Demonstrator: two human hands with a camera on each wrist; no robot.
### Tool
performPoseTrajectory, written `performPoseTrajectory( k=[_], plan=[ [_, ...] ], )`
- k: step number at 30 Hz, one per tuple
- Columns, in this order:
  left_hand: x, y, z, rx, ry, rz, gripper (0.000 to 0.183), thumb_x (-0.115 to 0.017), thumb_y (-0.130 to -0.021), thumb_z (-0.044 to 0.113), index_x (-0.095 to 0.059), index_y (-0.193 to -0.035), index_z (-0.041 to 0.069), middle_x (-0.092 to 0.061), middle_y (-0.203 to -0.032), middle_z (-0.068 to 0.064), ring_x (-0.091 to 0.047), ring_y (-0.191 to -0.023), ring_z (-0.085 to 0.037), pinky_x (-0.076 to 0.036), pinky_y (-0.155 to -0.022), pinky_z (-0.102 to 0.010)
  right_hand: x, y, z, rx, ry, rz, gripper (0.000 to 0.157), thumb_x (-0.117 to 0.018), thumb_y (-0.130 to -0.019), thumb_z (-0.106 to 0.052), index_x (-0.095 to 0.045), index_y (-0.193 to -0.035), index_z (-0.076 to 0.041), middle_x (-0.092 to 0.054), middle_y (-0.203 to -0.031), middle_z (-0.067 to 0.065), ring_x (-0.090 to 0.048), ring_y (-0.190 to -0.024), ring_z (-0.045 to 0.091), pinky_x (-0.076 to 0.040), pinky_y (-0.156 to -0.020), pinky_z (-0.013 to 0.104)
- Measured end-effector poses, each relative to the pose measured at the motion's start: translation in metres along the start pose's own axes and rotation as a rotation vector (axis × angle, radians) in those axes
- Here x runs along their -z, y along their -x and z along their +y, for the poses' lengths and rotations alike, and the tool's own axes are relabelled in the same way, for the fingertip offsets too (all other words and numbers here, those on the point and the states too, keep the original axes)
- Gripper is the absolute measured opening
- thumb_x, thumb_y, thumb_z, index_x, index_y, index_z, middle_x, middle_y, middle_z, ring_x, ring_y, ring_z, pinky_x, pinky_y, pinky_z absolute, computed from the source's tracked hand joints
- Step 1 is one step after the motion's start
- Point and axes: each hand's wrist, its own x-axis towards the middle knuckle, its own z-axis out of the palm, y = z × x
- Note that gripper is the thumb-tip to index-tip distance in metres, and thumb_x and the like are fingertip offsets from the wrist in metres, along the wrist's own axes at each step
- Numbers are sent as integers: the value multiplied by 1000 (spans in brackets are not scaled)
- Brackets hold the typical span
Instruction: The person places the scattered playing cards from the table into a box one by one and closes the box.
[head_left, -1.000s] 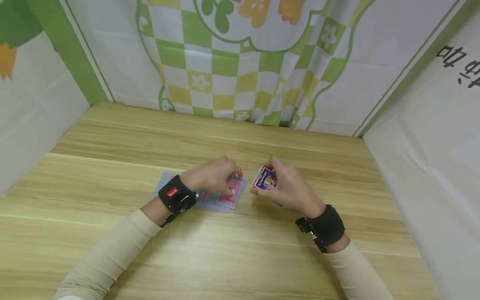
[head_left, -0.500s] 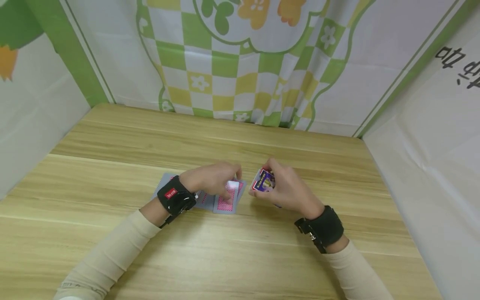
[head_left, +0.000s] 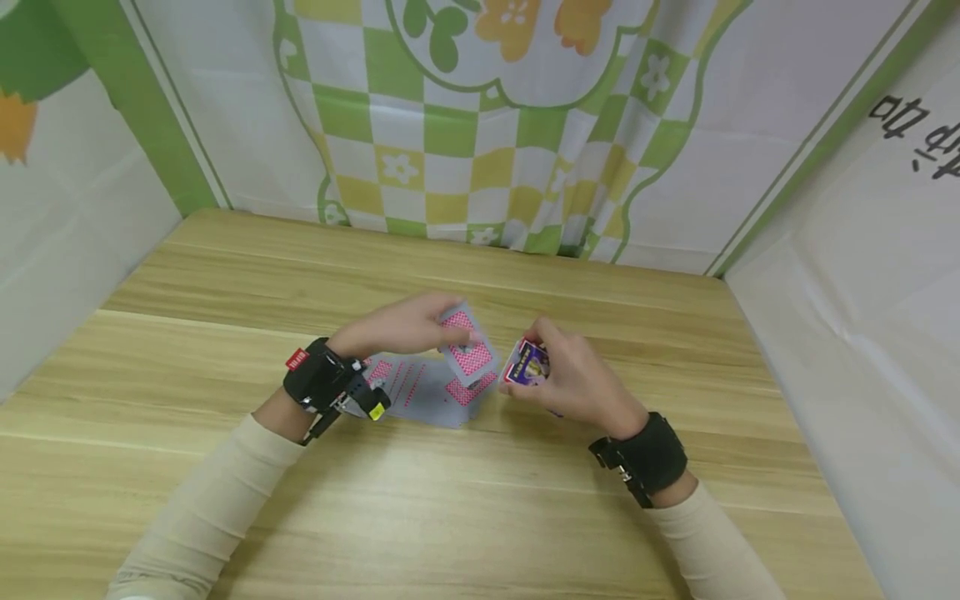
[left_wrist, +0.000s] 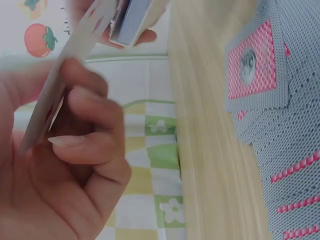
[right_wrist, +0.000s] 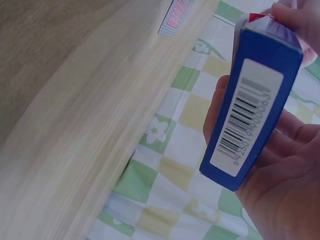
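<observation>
My left hand [head_left: 411, 325] pinches a red-backed playing card [head_left: 470, 354] between thumb and fingers, raised over the spread. In the left wrist view the held card [left_wrist: 47, 100] shows nearly edge-on, its lower end against the palm. My right hand [head_left: 581, 375] grips a card box [head_left: 528, 363] by its sides, the open end turned toward the held card. The right wrist view shows the box's blue side [right_wrist: 255, 95] with a white barcode label. Beneath my left hand, overlapping playing cards [head_left: 423, 396] lie face down on the table; their grey borders and red backs show [left_wrist: 252, 67].
The wooden table [head_left: 480, 517] runs back to a green, white and yellow checked curtain [head_left: 450, 158]. White cloth walls stand at the left [head_left: 75, 233] and right [head_left: 840, 333]. Both wrists wear black straps with small cameras.
My left hand has picked up a card from the right end of the spread and lifted it toward the box, turning the wrist. The right hand and box stay nearly still.
</observation>
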Motion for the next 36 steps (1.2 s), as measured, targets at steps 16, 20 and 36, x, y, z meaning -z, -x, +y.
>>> performPoseTrajectory(
  k=[16, 20, 36],
  plan=[
    [-23, -15, 2, -7, 157, 148, 17, -60, -94, 27, -56, -92, 10, -60, -77, -4, -53, -66, -14, -44, -58, -32, -2, -1, -4, 85, -25, 5, 55, -77, -72, -46, -48, -104, -11, -58, -82, -2, -54, -62, 8, -49, -47, 25],
    [-27, -15, 5, 7, 155, 184, 20, -59, -94, 32, -55, -92, 12, -56, -75, -2, -52, -66, -14, -45, -60, -33, -2, -1, -4, 76, -41, 12, 55, -77, -72, -43, -49, -104, -10, -58, -82, -2, -53, -62, 7, -48, -46, 25],
    [-64, -21, 8, 51, 181, 254, 25, -52, -97, 34, -46, -96, 9, -44, -74, -4, -40, -53, -12, -34, -45, -28, -5, -2, -1, 47, -28, 65, 54, -80, -70, -36, -50, -103, -6, -59, -80, 2, -55, -61, 8, -50, -45, 25]
  ],
)
